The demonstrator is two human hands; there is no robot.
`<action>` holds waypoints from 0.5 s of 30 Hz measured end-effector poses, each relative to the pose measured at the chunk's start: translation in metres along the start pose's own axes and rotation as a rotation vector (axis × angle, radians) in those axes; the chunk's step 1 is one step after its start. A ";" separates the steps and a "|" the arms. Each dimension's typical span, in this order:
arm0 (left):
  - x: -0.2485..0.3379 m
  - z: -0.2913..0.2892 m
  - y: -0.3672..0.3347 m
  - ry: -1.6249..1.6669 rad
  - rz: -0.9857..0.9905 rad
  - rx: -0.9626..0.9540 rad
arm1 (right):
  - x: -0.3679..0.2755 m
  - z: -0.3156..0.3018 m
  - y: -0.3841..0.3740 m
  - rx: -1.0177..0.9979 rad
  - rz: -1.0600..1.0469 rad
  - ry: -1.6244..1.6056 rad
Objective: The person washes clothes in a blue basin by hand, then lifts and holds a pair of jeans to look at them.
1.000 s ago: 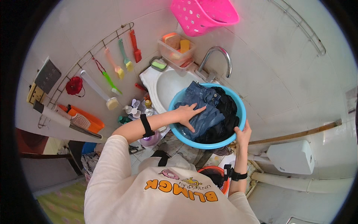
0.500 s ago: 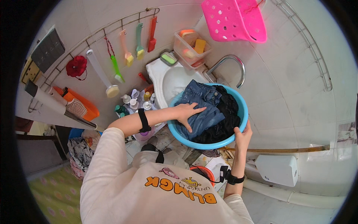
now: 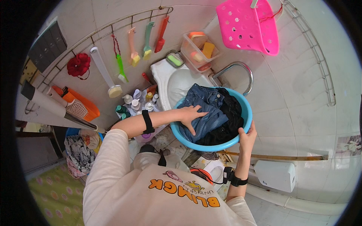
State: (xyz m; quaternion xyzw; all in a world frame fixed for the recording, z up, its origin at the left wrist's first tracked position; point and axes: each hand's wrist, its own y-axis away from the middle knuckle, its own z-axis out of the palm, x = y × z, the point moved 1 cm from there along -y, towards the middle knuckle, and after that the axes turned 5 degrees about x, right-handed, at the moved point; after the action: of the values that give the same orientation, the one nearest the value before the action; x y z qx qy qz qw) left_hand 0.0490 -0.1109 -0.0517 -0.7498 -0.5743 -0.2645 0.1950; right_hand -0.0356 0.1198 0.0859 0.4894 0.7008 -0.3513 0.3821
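Observation:
A round blue plastic basin (image 3: 241, 109) holds blue jeans (image 3: 205, 101) and a black garment (image 3: 232, 116). My left hand (image 3: 190, 116) lies flat on the jeans with fingers spread, pressing down inside the basin. My right hand (image 3: 247, 136) grips the basin's near right rim. The basin sits at the edge of a white washbasin (image 3: 177, 81), below a curved metal tap (image 3: 237, 69).
A wall rail (image 3: 113, 26) carries hanging brushes and a red scrubber (image 3: 78, 64). A pink perforated basket (image 3: 249, 24) hangs above. A clear tub of soaps (image 3: 198, 51), small bottles (image 3: 137, 101), an orange dustpan with brush (image 3: 77, 107) and a wooden stick (image 3: 279, 157) surround me.
The view has shifted, so the basin and wall items sit lower and closer to centre. Both hands keep the same places on the jeans and the rim.

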 end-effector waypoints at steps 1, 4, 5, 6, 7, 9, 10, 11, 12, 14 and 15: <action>-0.001 0.000 -0.001 0.002 -0.002 -0.008 | -0.001 0.000 -0.001 0.000 0.001 0.001; -0.004 -0.001 0.002 0.007 -0.008 -0.016 | -0.006 0.003 0.000 -0.003 0.015 0.050; -0.006 -0.001 0.003 0.009 -0.014 -0.011 | -0.008 0.006 0.000 -0.006 0.017 0.063; -0.005 -0.002 0.003 0.009 -0.011 -0.014 | -0.010 0.007 -0.001 -0.007 0.018 0.077; -0.005 -0.003 0.003 0.024 -0.018 -0.024 | -0.009 0.008 -0.002 -0.003 0.020 0.076; -0.006 -0.003 0.004 0.037 -0.021 -0.039 | -0.007 0.010 -0.004 0.019 -0.116 0.100; -0.007 -0.003 0.004 0.040 -0.024 -0.030 | -0.008 0.012 -0.004 0.025 -0.112 0.098; -0.007 -0.003 0.004 0.043 -0.026 -0.022 | -0.010 0.013 -0.005 0.020 -0.121 0.089; -0.008 -0.003 0.005 0.038 -0.021 -0.028 | -0.012 0.015 -0.006 0.017 -0.131 0.079; -0.010 -0.005 0.006 0.054 -0.028 -0.028 | -0.016 0.017 -0.007 0.029 -0.134 0.105; -0.011 -0.003 0.007 0.047 -0.023 -0.035 | -0.018 0.019 -0.008 0.030 -0.140 0.134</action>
State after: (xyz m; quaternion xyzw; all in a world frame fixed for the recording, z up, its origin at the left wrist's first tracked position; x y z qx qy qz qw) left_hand 0.0530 -0.1236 -0.0560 -0.7399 -0.5735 -0.2944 0.1924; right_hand -0.0352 0.0942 0.0939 0.4673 0.7518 -0.3541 0.3017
